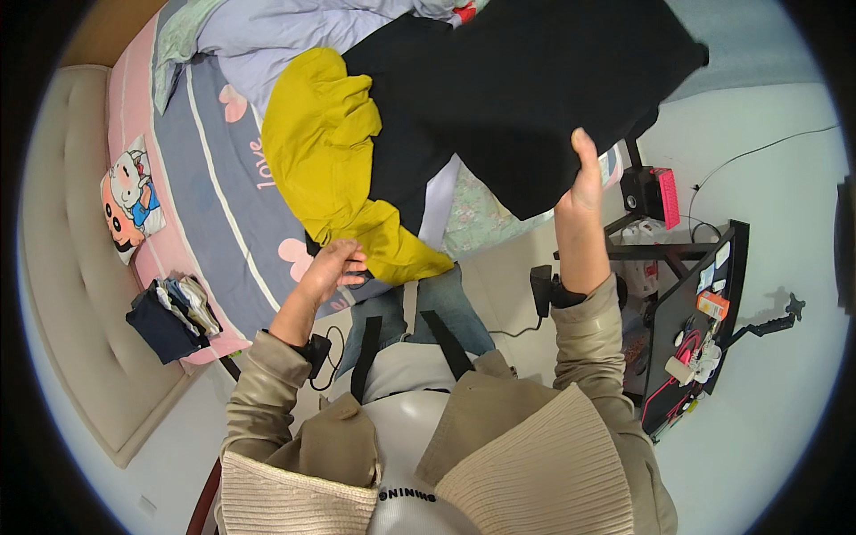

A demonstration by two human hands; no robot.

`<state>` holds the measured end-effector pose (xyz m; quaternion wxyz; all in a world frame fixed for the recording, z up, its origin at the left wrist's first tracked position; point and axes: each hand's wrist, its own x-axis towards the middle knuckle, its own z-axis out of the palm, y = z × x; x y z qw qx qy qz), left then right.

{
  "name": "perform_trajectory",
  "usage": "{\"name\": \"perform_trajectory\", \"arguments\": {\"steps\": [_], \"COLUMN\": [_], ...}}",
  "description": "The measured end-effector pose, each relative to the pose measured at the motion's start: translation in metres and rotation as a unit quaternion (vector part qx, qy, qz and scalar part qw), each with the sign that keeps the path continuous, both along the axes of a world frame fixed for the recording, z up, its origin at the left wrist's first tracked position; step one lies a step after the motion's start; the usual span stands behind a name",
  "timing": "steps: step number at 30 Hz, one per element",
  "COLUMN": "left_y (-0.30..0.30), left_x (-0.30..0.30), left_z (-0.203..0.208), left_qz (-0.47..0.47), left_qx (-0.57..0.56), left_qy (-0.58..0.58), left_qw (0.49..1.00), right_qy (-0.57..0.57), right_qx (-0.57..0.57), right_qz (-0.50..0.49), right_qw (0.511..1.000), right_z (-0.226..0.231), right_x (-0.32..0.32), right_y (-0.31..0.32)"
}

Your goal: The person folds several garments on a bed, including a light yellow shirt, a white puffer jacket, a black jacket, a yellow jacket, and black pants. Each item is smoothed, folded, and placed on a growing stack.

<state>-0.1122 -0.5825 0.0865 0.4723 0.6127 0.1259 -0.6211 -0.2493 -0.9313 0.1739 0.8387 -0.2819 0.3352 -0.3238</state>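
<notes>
My right hand (584,178) grips a wide black garment (535,80) by its edge, thumb on top and the other fingers hidden under the cloth. The garment spreads over the bed and up toward the far side; its exact kind does not show. A crumpled mustard-yellow garment (321,143) lies along its left side, its lower end hanging near my legs. Beside that lower end is my left hand (332,269), fingers loosely bent and apart, with nothing visible in them.
The bed (209,178) has a grey and pink sheet, with a lilac quilt (267,36) at the far side. Folded clothes (174,316) and a cartoon cushion (134,201) lie to the left. At right stands a black desk (664,357) carrying small items, near a black-and-pink box (655,196).
</notes>
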Motion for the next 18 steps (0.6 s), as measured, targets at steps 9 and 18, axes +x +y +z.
{"name": "perform_trajectory", "arguments": {"steps": [9, 18], "left_y": [-0.036, -0.051], "left_x": [-0.029, -0.033], "left_z": [-0.033, -0.054], "left_qz": [-0.028, -0.02], "left_qx": [0.107, 0.14], "left_qy": [0.017, 0.022], "left_qw": [0.994, 0.99], "right_qy": [0.674, 0.657], "right_qx": [-0.39, -0.495], "right_qz": [0.05, 0.389], "right_qw": [0.626, 0.414], "right_z": [-0.204, -0.228], "right_x": [-0.075, -0.023], "right_y": [-0.045, -0.074]}}
